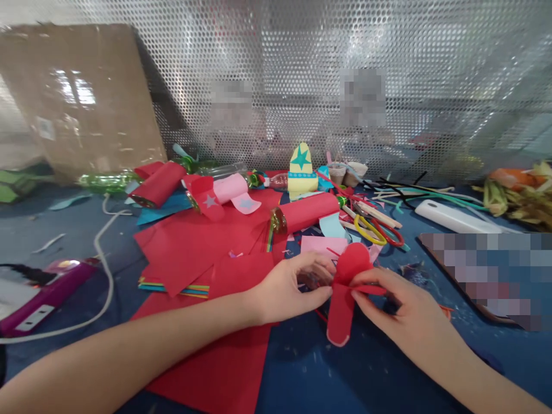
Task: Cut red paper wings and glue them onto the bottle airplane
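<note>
The left hand [287,292] and the right hand [407,307] both grasp a red paper cutout [340,313], pinching it near its middle from either side above the blue tabletop [302,374]. Its lower strip (edged at the tip with a pale line) points toward the wearer, while another strip juts rightward at the right fingertips. Red paper sheets [233,351] lie to the left, partly under the left forearm; a red-wrapped bottle [308,211] lies beyond the hands.

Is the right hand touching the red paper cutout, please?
Touching. The head view shows the right hand pinching a side flap of the red paper cutout.
</note>
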A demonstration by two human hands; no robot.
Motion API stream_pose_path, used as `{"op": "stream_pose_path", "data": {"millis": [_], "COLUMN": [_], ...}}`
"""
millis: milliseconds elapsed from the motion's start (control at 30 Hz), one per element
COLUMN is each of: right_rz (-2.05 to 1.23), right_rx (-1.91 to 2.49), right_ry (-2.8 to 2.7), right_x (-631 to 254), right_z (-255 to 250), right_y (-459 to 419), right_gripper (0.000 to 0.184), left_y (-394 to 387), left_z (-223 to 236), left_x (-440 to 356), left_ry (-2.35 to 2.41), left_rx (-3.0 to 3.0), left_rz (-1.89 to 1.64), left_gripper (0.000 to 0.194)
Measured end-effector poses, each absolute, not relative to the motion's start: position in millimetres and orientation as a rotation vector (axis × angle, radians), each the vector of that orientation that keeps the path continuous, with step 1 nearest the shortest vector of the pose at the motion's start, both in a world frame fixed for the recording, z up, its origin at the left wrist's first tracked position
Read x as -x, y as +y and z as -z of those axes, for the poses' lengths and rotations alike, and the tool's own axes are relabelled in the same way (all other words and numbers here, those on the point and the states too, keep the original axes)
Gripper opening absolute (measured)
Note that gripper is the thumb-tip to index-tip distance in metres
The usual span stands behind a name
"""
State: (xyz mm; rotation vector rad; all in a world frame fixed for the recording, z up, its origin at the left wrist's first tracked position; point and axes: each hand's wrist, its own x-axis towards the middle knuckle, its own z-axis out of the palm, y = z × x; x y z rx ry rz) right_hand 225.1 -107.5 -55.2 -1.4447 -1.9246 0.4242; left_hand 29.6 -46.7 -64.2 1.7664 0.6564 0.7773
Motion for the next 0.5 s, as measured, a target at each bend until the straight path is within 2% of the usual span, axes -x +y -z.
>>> {"op": "stream_pose_path", "data": {"millis": [167,300,367,433,500], "right_rz": [-0.473,-0.485,-0.479,-0.466,-0.458], "right_rx": [1.460,1.428,1.427,1.413,1.387], "right_ry": [-1.806,-1.865,-1.888,-1.892,-1.899], "right_x": [-228.5,-227.0,-225.9,-225.5,-225.7], "right_z": [58.4,59.5,59.1,58.7,58.3], "right_y": [-107.2,-105.1,-104.2,-104.3,-105.3], "right_gripper": [0.010,0.009,0.009,0.009,0.010], "left_y": [-31.4,-1.0,13.9,25.6,33.0], "left_z": [46.2,41.9,45.6,50.8,54.8], "left_x": [-22.4,-7.6,0.5,7.3,11.5], "left_ry": [0.825,1.206,1.428,1.608,1.657], "left_rx": [-1.996,-2.342,-2.471,-2.447,-2.392], "left_rz": [-0.908,-1.199,-1.237,-1.152,-1.031], "left_gripper": [0.011,0.015,0.026,0.048,0.061]}}
